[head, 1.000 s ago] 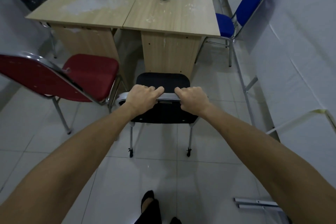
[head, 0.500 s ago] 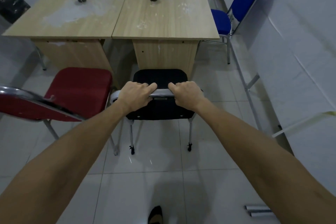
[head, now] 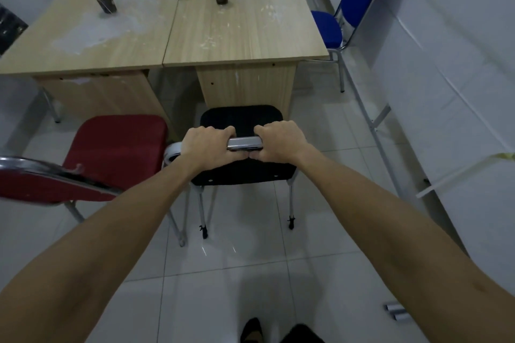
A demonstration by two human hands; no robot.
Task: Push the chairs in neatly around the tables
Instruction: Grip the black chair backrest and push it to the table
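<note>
While both hands are gripping its chrome top rail, left hand and right hand closed tight, the black chair is sitting at twelve o'clock, seat nearing the right table. Next: pushing straight under, I judge.
</note>
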